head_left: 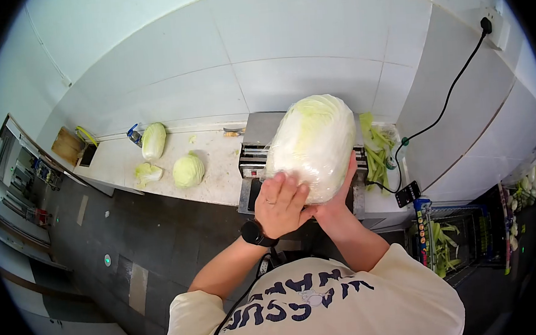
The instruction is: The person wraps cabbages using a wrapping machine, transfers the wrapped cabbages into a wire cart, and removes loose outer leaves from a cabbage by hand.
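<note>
A large napa cabbage (pixel 313 140) wrapped in clear plastic film is held upright in front of me, over a metal wrapping machine (pixel 255 159). My left hand (pixel 281 205), with a ring and a black watch on the wrist, presses its fingers against the lower front of the cabbage. Around the lower right side curls my right hand (pixel 341 194), partly hidden behind the cabbage. Together the two hands hold it. Much of the machine is covered by the cabbage.
On the counter (pixel 220 183) to the left are another napa cabbage (pixel 154 142), a round cabbage (pixel 188 170) and loose leaves (pixel 148 173). Green trimmings (pixel 375 151) lie right of the machine. A black cable (pixel 442 111) hangs from the wall socket. A shopping cart (pixel 453 236) stands lower right.
</note>
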Available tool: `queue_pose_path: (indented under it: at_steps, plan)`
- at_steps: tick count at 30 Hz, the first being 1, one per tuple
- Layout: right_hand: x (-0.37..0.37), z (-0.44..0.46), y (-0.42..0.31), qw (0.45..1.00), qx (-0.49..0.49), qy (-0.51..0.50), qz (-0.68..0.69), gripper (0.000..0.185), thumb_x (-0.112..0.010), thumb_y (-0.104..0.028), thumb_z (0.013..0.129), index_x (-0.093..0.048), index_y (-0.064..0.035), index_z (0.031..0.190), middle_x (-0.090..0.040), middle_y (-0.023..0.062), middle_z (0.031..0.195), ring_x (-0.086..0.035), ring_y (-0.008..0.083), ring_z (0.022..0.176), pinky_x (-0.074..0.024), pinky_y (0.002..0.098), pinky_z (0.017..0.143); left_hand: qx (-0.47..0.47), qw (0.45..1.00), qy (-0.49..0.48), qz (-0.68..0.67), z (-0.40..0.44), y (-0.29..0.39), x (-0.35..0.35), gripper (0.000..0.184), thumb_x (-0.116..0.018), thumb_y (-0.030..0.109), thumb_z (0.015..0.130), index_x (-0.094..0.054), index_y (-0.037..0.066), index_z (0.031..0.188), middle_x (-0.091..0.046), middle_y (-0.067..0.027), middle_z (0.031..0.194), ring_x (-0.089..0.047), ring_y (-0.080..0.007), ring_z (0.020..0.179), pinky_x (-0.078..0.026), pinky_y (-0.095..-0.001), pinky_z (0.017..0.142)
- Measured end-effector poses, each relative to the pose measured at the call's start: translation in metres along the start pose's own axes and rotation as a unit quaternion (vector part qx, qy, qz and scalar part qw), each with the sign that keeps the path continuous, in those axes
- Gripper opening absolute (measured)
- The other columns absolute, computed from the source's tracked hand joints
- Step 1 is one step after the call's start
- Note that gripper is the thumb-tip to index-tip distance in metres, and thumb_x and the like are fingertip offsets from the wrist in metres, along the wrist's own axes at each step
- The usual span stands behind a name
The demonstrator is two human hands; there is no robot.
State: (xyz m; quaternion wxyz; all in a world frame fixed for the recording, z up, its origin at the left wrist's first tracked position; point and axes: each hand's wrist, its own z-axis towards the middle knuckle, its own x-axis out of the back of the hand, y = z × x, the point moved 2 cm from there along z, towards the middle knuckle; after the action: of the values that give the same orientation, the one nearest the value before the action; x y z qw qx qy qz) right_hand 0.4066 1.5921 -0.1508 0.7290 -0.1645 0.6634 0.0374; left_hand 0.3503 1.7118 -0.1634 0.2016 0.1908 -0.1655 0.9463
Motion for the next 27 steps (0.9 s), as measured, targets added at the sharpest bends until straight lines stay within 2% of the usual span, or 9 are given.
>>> queue_pose_path:
  at_steps: [5,6,9,10,13,17,21,24,27]
  plan:
    - [-0.008,0.002,-0.002,0.999,0.026,-0.011,-0.021,0.078,-0.039,-0.071,0.093,-0.039,-0.0195,0.151,-0.045,0.0084,0.151,-0.048,0.0329,0.135,-0.0403,0.0522,0.111,0.133,0.975,-0.012,-0.18,0.016,0.001,0.02,0.088,-0.054,0.055,0.095,-0.026,-0.008,0.15,-0.028,-0.0356,0.153,-0.034,-0.0501,0.14,-0.03,-0.0542,0.115]
    - [-0.008,0.002,-0.003,0.999,0.029,-0.038,-0.022,0.079,-0.038,-0.072,0.092,-0.037,-0.0201,0.151,-0.043,0.0076,0.152,-0.047,0.0325,0.136,-0.0404,0.0517,0.111,0.177,0.957,-0.036,-0.226,0.03,-0.002,0.03,0.086,-0.054,0.05,0.095,-0.024,-0.01,0.15,-0.031,-0.0336,0.152,-0.035,-0.0518,0.139,-0.03,-0.0539,0.114]
    - [-0.003,0.007,-0.003,0.993,0.049,-0.102,-0.022,0.082,-0.036,-0.074,0.092,-0.033,-0.0209,0.153,-0.04,0.0064,0.155,-0.044,0.0318,0.138,-0.04,0.0506,0.112,0.28,0.945,-0.067,-0.158,0.043,-0.027,0.051,0.081,-0.058,0.04,0.093,-0.028,-0.011,0.149,-0.036,-0.0335,0.15,-0.036,-0.0525,0.138,-0.031,-0.0541,0.114]
    - [-0.002,0.008,-0.002,0.992,0.06,-0.111,-0.021,0.082,-0.036,-0.074,0.092,-0.032,-0.0206,0.154,-0.039,0.0067,0.155,-0.043,0.0317,0.139,-0.0395,0.0505,0.112,0.228,0.966,-0.042,-0.117,0.05,-0.026,0.061,0.07,-0.045,0.042,0.101,-0.034,-0.01,0.147,-0.04,-0.0321,0.149,-0.038,-0.0503,0.138,-0.031,-0.0524,0.114]
    - [0.008,0.008,0.0,0.99,0.063,-0.127,0.008,0.083,-0.037,-0.074,0.091,-0.032,-0.0193,0.154,-0.038,0.0078,0.155,-0.043,0.0313,0.139,-0.038,0.0499,0.113,0.147,0.958,-0.131,-0.209,0.089,-0.006,0.077,0.061,-0.045,0.034,0.101,-0.041,-0.009,0.144,-0.041,-0.0294,0.149,-0.04,-0.0448,0.138,-0.033,-0.0509,0.113]
    - [0.006,0.006,-0.006,0.984,0.097,-0.109,-0.104,0.085,-0.04,-0.074,0.09,-0.032,-0.0182,0.154,-0.039,0.0084,0.155,-0.043,0.0305,0.139,-0.0371,0.0491,0.114,0.277,0.907,-0.088,-0.305,0.079,-0.008,0.052,0.064,-0.044,0.033,0.103,-0.032,-0.009,0.149,-0.041,-0.0295,0.149,-0.04,-0.0451,0.138,-0.032,-0.0453,0.114]
    - [0.022,0.008,-0.012,0.977,0.073,-0.187,-0.068,0.094,-0.048,-0.078,0.085,-0.03,-0.0182,0.155,-0.039,0.0081,0.155,-0.042,0.031,0.139,-0.0371,0.0494,0.115,0.363,0.826,-0.095,-0.42,0.066,-0.011,0.043,0.066,-0.047,0.033,0.104,-0.027,-0.012,0.149,-0.037,-0.0335,0.149,-0.038,-0.0463,0.139,-0.031,-0.044,0.115]
    - [0.022,0.007,-0.016,0.975,0.078,-0.19,-0.081,0.096,-0.05,-0.078,0.083,-0.029,-0.0176,0.155,-0.038,0.0088,0.156,-0.042,0.0317,0.139,-0.0367,0.05,0.115,0.438,0.703,-0.11,-0.55,0.059,-0.014,0.034,0.067,-0.045,0.034,0.106,-0.023,-0.012,0.15,-0.033,-0.0334,0.153,-0.033,-0.0442,0.144,-0.027,-0.042,0.118]
    - [0.021,0.007,-0.019,0.973,0.076,-0.197,-0.089,0.097,-0.051,-0.077,0.083,-0.029,-0.0166,0.156,-0.038,0.0099,0.156,-0.042,0.0322,0.139,-0.0366,0.0502,0.115,0.404,0.753,-0.166,-0.493,0.056,-0.031,0.028,0.068,-0.045,0.033,0.106,-0.021,-0.012,0.151,-0.028,-0.0326,0.156,-0.027,-0.0411,0.148,-0.023,-0.0405,0.119]
